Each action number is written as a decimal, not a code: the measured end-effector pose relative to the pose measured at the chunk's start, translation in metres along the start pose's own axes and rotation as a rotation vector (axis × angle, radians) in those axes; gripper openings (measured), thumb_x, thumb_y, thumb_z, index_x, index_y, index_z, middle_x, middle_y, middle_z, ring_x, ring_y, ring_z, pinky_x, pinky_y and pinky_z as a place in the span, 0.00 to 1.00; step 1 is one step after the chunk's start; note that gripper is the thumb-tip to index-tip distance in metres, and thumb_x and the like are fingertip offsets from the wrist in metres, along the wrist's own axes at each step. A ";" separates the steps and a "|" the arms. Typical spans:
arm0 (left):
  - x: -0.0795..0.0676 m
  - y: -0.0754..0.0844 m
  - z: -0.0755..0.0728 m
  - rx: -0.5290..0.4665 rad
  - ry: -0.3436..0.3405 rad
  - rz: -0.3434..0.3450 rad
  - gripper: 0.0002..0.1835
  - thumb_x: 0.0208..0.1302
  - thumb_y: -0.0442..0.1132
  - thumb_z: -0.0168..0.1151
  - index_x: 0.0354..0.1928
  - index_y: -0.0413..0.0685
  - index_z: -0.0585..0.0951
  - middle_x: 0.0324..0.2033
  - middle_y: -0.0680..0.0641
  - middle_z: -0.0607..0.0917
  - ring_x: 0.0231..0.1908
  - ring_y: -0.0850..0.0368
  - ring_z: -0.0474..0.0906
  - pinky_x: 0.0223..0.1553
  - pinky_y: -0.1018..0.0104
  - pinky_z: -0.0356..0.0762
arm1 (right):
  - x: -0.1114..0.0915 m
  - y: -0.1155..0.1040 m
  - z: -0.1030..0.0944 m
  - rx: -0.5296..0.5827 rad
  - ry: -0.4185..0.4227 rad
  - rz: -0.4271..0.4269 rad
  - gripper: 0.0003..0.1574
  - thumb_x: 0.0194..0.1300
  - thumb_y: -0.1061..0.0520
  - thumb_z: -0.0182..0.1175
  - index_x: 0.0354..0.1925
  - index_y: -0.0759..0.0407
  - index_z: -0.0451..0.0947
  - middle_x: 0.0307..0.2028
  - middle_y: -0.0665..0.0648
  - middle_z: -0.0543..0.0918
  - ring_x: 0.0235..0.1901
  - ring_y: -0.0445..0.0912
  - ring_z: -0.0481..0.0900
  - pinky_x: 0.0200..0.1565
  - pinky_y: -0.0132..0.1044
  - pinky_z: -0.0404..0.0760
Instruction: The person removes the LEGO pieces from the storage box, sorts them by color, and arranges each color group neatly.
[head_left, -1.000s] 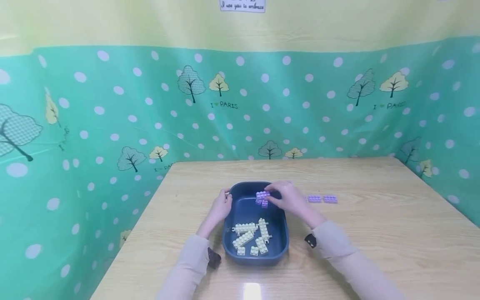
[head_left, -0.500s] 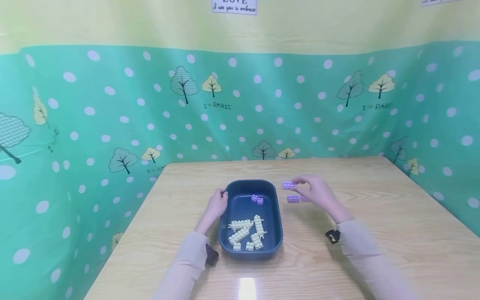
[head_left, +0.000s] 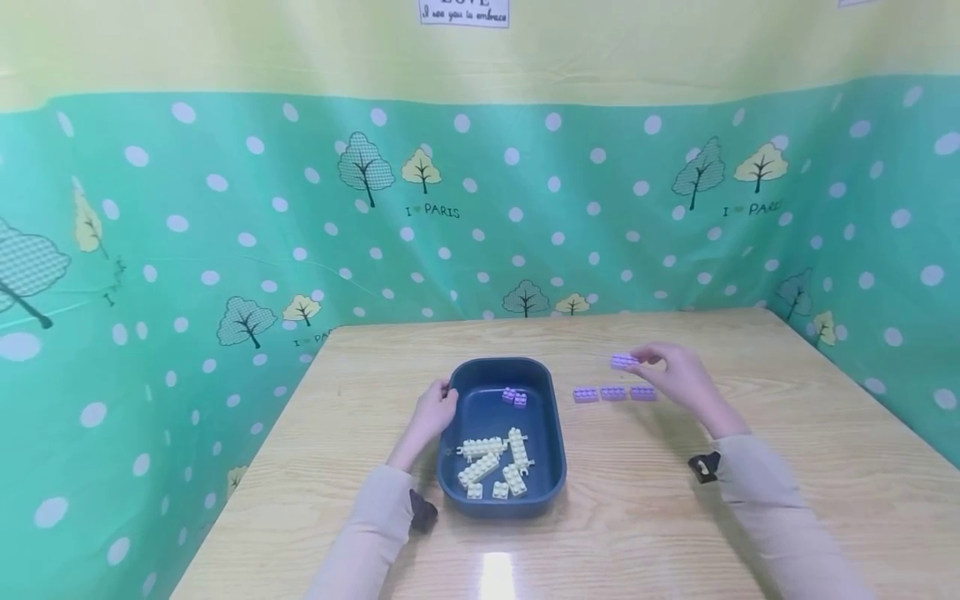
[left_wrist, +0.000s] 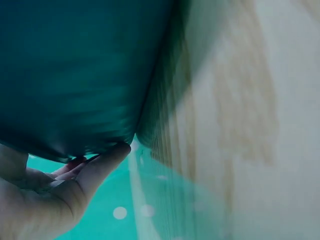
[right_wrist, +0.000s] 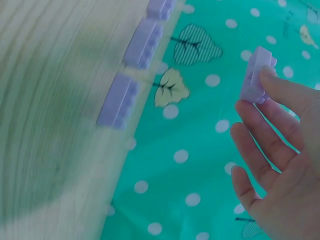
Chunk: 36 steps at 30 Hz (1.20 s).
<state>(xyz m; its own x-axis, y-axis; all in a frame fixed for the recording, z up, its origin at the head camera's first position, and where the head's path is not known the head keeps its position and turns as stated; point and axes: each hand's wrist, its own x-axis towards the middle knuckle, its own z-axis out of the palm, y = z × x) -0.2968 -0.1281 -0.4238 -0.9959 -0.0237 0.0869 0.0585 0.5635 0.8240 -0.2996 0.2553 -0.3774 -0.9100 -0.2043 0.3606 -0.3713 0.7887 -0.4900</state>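
Note:
My right hand (head_left: 678,379) pinches a purple toy brick (head_left: 624,361) between thumb and fingers, above the table's back right part. In the right wrist view this brick (right_wrist: 257,75) sits between the thumb and fingertips, the other fingers loosely spread. Three purple bricks (head_left: 613,393) stand in a row on the table, below and to the left of that hand. My left hand (head_left: 435,408) grips the left rim of a dark blue tray (head_left: 558,442). From the left wrist, the thumb (left_wrist: 102,167) presses the tray's outer wall (left_wrist: 75,75).
Inside the tray, two small purple bricks (head_left: 514,397) lie toward the back and several cream-white bricks (head_left: 482,468) toward the front. The wooden table (head_left: 675,500) ends at a green dotted curtain (head_left: 480,233) behind and at the sides.
The right hand has carried the purple brick out of the tray and rightward, past the row of purple bricks. The left hand stays on the tray rim.

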 end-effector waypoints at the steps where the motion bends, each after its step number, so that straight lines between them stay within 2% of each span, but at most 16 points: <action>1: 0.000 0.000 0.000 -0.001 -0.001 0.004 0.21 0.69 0.38 0.44 0.58 0.30 0.69 0.53 0.30 0.77 0.55 0.38 0.74 0.55 0.50 0.72 | -0.001 0.003 -0.003 -0.001 -0.002 0.009 0.22 0.62 0.51 0.61 0.50 0.65 0.78 0.46 0.67 0.82 0.47 0.60 0.77 0.50 0.58 0.73; 9: -0.004 0.003 0.000 -0.016 -0.006 0.033 0.25 0.70 0.36 0.42 0.66 0.32 0.61 0.55 0.27 0.74 0.55 0.35 0.73 0.54 0.47 0.73 | -0.015 0.027 -0.018 -0.010 -0.023 0.073 0.23 0.64 0.52 0.59 0.50 0.68 0.76 0.47 0.69 0.80 0.46 0.62 0.76 0.48 0.58 0.73; 16: -0.006 0.003 0.001 -0.011 -0.004 0.054 0.26 0.70 0.36 0.42 0.67 0.33 0.60 0.54 0.28 0.76 0.53 0.35 0.74 0.51 0.48 0.75 | -0.023 0.045 -0.028 -0.047 -0.049 0.089 0.23 0.63 0.54 0.60 0.49 0.71 0.76 0.45 0.71 0.81 0.44 0.63 0.76 0.46 0.58 0.74; 24: -0.005 0.005 -0.002 0.003 -0.003 0.054 0.26 0.69 0.36 0.42 0.67 0.33 0.59 0.52 0.28 0.77 0.50 0.36 0.76 0.47 0.49 0.77 | -0.023 0.059 -0.029 -0.064 -0.068 0.112 0.22 0.62 0.55 0.61 0.49 0.70 0.76 0.44 0.71 0.81 0.43 0.62 0.77 0.45 0.58 0.74; 30: -0.004 0.005 -0.002 0.022 -0.006 0.051 0.27 0.70 0.36 0.42 0.69 0.39 0.58 0.53 0.29 0.77 0.50 0.36 0.76 0.48 0.48 0.75 | -0.025 0.066 -0.029 -0.074 -0.089 0.130 0.22 0.62 0.54 0.60 0.48 0.69 0.77 0.43 0.71 0.81 0.43 0.63 0.77 0.44 0.57 0.74; 36: -0.004 0.005 -0.001 0.040 0.001 0.075 0.26 0.69 0.35 0.42 0.68 0.38 0.60 0.52 0.29 0.77 0.51 0.36 0.76 0.49 0.47 0.75 | -0.027 0.071 -0.028 -0.064 -0.122 0.162 0.22 0.61 0.53 0.61 0.48 0.68 0.77 0.43 0.69 0.81 0.43 0.61 0.77 0.44 0.56 0.74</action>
<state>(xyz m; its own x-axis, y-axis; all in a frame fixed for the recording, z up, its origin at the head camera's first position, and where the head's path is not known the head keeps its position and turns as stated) -0.2921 -0.1265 -0.4196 -0.9889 0.0190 0.1476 0.1297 0.5959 0.7925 -0.2963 0.3332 -0.3994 -0.9739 -0.1375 0.1806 -0.2094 0.8512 -0.4813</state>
